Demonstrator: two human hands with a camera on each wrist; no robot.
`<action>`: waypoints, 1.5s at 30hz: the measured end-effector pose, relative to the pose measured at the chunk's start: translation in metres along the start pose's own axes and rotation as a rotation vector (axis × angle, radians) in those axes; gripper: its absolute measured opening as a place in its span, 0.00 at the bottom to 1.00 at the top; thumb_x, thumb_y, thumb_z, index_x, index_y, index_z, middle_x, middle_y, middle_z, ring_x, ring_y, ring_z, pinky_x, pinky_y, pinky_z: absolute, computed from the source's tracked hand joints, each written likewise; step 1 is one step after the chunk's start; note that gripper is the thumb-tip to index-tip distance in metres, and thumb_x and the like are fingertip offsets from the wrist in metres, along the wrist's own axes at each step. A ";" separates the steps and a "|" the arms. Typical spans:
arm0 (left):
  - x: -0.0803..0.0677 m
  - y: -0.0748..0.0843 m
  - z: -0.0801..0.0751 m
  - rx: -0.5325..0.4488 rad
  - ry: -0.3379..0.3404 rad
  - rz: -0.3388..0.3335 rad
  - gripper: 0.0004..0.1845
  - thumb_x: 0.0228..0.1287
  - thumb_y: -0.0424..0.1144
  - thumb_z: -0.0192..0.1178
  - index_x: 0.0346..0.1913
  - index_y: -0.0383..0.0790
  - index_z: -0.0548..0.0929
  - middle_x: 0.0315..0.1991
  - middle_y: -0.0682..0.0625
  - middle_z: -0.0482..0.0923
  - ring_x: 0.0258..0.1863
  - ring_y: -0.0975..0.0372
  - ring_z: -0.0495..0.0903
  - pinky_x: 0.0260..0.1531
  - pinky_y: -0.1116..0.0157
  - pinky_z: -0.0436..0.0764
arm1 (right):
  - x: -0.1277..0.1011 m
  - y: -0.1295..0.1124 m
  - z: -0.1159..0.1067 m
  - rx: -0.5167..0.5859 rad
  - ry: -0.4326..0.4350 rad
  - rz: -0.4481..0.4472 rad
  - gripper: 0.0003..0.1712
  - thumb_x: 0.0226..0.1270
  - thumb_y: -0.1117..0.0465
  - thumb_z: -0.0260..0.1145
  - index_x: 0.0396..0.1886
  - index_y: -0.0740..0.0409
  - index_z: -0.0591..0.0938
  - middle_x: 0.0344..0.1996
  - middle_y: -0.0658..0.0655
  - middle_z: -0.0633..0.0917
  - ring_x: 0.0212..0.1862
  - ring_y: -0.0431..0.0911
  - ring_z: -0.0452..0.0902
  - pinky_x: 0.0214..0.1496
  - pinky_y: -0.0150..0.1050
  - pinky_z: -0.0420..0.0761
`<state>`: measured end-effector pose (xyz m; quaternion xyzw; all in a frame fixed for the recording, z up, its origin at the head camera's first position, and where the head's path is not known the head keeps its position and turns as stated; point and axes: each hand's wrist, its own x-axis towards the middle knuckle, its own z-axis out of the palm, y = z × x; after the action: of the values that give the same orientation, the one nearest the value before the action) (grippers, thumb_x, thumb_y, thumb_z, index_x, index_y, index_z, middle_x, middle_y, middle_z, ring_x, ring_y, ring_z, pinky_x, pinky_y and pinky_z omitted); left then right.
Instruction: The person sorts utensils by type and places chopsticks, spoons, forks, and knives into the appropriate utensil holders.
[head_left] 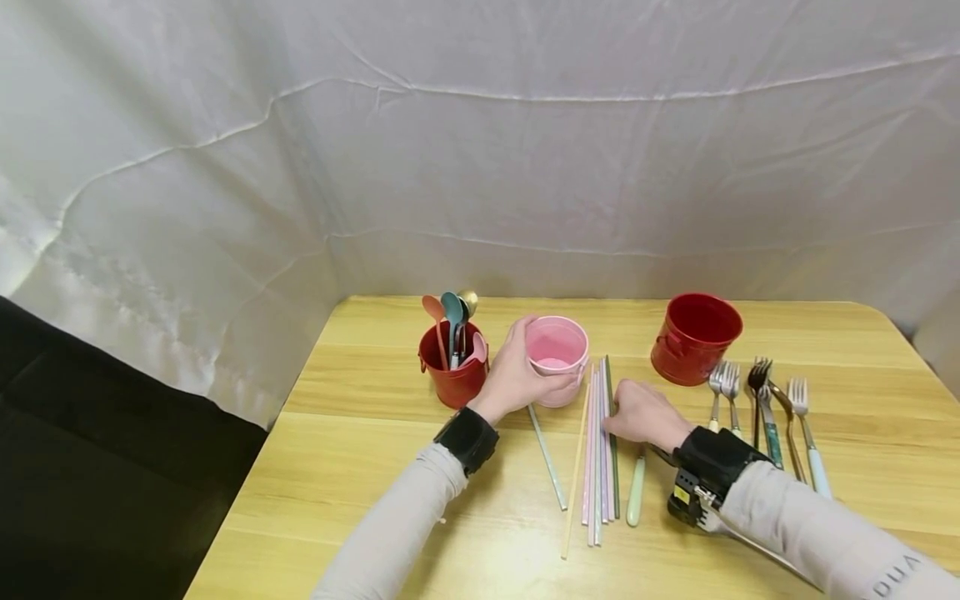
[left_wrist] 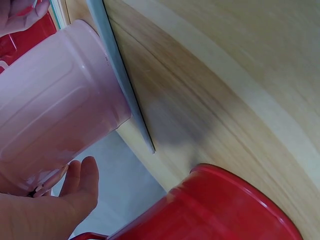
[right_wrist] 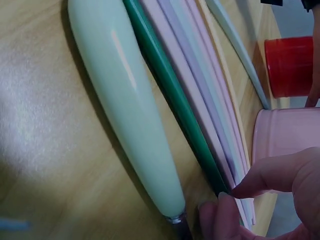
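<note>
Your left grip [head_left: 517,375] curls round the pink bucket [head_left: 557,340], probably to steady it; your right grip [head_left: 645,412] pinches at the chopsticks [head_left: 597,475], just right of the bucket, perhaps because they bunch closely there.

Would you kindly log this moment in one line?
left hand: holds pink bucket | right hand: touches green chopstick | spoons: in red bucket

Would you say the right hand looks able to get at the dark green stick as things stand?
Probably yes: the right hand is at the dark green stick, and nothing else seems to lie across it.
</note>
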<state>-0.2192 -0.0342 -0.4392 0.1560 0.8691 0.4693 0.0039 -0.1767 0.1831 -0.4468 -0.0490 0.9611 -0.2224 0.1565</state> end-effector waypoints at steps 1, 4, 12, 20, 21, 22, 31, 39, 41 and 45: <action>0.000 0.000 0.000 0.003 0.002 -0.001 0.57 0.44 0.52 0.81 0.75 0.46 0.58 0.68 0.48 0.70 0.65 0.56 0.74 0.65 0.56 0.77 | 0.001 0.000 0.000 0.001 -0.001 0.001 0.17 0.54 0.59 0.72 0.17 0.54 0.72 0.14 0.49 0.66 0.20 0.43 0.65 0.22 0.33 0.60; 0.000 0.001 0.000 0.011 0.004 -0.001 0.57 0.44 0.53 0.81 0.75 0.46 0.58 0.68 0.48 0.70 0.66 0.56 0.74 0.66 0.56 0.77 | 0.003 0.002 0.000 0.012 -0.012 0.011 0.16 0.55 0.59 0.71 0.17 0.54 0.72 0.13 0.49 0.69 0.19 0.43 0.68 0.21 0.33 0.63; 0.000 0.001 0.000 0.013 0.005 -0.003 0.57 0.44 0.52 0.81 0.75 0.46 0.58 0.68 0.48 0.70 0.65 0.56 0.75 0.65 0.55 0.77 | 0.010 0.007 -0.005 0.064 -0.079 0.091 0.13 0.58 0.57 0.71 0.19 0.57 0.79 0.12 0.50 0.75 0.17 0.42 0.73 0.21 0.32 0.67; 0.000 0.001 0.000 0.024 0.007 0.006 0.57 0.44 0.52 0.81 0.75 0.46 0.58 0.68 0.47 0.70 0.65 0.56 0.75 0.65 0.56 0.77 | 0.015 0.010 -0.008 0.099 -0.110 0.105 0.16 0.60 0.55 0.70 0.18 0.57 0.78 0.09 0.50 0.72 0.14 0.42 0.69 0.19 0.31 0.64; 0.000 0.001 0.000 0.025 0.008 0.006 0.57 0.44 0.52 0.81 0.75 0.46 0.58 0.68 0.47 0.70 0.65 0.56 0.75 0.65 0.56 0.77 | 0.015 0.010 -0.008 0.107 -0.116 0.109 0.16 0.60 0.54 0.70 0.19 0.57 0.78 0.09 0.50 0.72 0.14 0.42 0.70 0.19 0.31 0.64; 0.000 0.001 0.000 0.025 0.008 0.007 0.57 0.44 0.52 0.81 0.75 0.46 0.58 0.68 0.47 0.70 0.65 0.56 0.75 0.65 0.56 0.77 | 0.016 0.011 -0.008 0.114 -0.119 0.116 0.16 0.60 0.54 0.70 0.19 0.57 0.77 0.09 0.50 0.72 0.15 0.42 0.70 0.19 0.31 0.65; 0.001 0.000 0.002 0.024 0.012 0.013 0.57 0.45 0.52 0.81 0.75 0.44 0.58 0.68 0.47 0.70 0.65 0.55 0.74 0.65 0.55 0.77 | 0.010 0.019 -0.011 0.211 -0.105 0.110 0.15 0.65 0.55 0.66 0.24 0.59 0.75 0.15 0.51 0.75 0.20 0.43 0.79 0.24 0.33 0.72; -0.001 0.001 0.002 0.007 0.005 -0.003 0.57 0.45 0.52 0.81 0.76 0.45 0.57 0.68 0.47 0.70 0.65 0.55 0.75 0.64 0.54 0.78 | 0.001 0.021 -0.022 0.438 -0.126 0.085 0.10 0.72 0.63 0.58 0.34 0.62 0.68 0.25 0.57 0.81 0.23 0.41 0.78 0.29 0.32 0.84; -0.001 0.001 0.001 0.006 0.006 -0.006 0.58 0.45 0.52 0.81 0.76 0.45 0.57 0.68 0.47 0.70 0.65 0.55 0.75 0.64 0.54 0.78 | 0.000 0.021 -0.026 0.461 -0.132 0.073 0.09 0.72 0.63 0.57 0.38 0.64 0.68 0.26 0.58 0.83 0.23 0.41 0.78 0.29 0.32 0.84; -0.001 -0.001 0.002 0.014 0.009 -0.011 0.57 0.45 0.52 0.81 0.75 0.47 0.57 0.68 0.48 0.70 0.65 0.55 0.75 0.64 0.54 0.78 | -0.003 0.020 -0.033 0.462 -0.126 0.041 0.12 0.71 0.64 0.57 0.46 0.68 0.70 0.26 0.60 0.85 0.24 0.43 0.79 0.31 0.33 0.84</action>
<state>-0.2181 -0.0336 -0.4408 0.1490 0.8733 0.4639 0.0014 -0.1847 0.2152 -0.4261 -0.0061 0.8737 -0.4297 0.2278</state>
